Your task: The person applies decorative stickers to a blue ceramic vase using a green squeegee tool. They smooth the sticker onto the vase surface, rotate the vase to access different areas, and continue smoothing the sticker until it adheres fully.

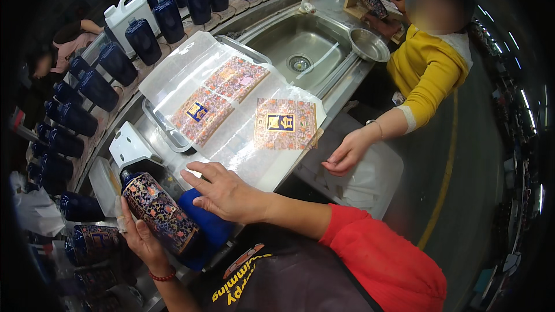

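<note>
Your left hand (141, 237) is gripping the patterned bottle (162, 214); your right hand (228, 193), fingers spread, is resting just beside it on the label sheet (254, 162).

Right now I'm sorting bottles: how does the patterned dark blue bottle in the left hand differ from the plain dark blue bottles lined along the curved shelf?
The patterned dark blue bottle wears a floral label; the plain dark blue bottles are bare. It lies tilted in the left hand; they stand upright. Both share a dark blue body.
</note>
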### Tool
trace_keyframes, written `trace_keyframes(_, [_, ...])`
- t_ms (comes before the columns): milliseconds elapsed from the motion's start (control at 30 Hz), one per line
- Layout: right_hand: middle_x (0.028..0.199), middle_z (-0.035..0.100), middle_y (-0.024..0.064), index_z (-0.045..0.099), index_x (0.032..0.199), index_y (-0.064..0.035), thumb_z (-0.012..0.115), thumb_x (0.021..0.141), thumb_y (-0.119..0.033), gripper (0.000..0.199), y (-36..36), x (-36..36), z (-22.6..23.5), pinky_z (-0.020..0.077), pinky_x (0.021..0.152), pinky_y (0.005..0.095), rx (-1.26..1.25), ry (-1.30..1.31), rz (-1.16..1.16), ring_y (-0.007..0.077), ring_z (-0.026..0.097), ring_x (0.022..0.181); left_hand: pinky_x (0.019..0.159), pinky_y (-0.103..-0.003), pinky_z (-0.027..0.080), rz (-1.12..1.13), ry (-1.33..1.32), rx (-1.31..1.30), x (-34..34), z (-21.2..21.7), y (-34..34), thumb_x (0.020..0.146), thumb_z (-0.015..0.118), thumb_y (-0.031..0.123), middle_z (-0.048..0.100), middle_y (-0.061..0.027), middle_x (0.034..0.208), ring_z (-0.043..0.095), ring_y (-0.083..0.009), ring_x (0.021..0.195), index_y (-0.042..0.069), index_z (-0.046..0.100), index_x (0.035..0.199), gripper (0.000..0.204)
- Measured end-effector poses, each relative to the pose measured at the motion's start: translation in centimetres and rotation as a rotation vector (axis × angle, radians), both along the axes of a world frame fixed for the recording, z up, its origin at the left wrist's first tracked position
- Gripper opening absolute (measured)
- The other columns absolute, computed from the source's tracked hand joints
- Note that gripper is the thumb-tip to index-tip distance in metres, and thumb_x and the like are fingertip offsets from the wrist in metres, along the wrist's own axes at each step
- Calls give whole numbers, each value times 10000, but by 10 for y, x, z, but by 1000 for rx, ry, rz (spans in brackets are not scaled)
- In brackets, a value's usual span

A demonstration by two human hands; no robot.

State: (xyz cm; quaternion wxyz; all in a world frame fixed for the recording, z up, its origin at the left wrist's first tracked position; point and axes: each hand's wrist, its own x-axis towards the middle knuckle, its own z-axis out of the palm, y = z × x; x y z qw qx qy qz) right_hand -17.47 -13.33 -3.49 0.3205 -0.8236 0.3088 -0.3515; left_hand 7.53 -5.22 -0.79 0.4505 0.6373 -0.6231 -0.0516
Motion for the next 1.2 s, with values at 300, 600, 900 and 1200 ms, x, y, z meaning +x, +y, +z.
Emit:
trace_keyframes(300, [1462,455,230,482,1464,6,626,998,-275,563,6,-19,-1,452,1042,516,-82,6,-56,424,467,1299,1165,-409,338,12,76,0,-4,-5,4,1116,416,433,506,-240,1515,497,-313,1383,-55,451,1524,638])
trace_keyframes(600, [1455,467,235,509,1440,18,633,998,-243,528,6,-28,1,446,1046,494,-117,20,-79,418,482,1272,1193,-421,287,41,-47,-35,2,-5,9,1109,422,458,497,-241,1531,467,-332,1411,-64,470,1509,659])
trace_keyframes(900, [1442,487,234,528,1422,12,653,988,-215,505,3,-7,4,454,1037,497,-130,20,-3,431,501,1256,1184,-432,301,-13,-10,16,-2,3,12,1103,445,436,559,-255,1465,499,-361,1380,-78,491,1487,642])
trace_keyframes(1200, [1534,438,204,469,1527,-18,565,1066,-269,533,-14,7,26,352,1170,432,2,85,119,367,441,1394,1195,-555,236,78,-136,-12,-4,13,13,1081,482,423,664,-198,1323,516,-448,1272,23,561,1470,564])
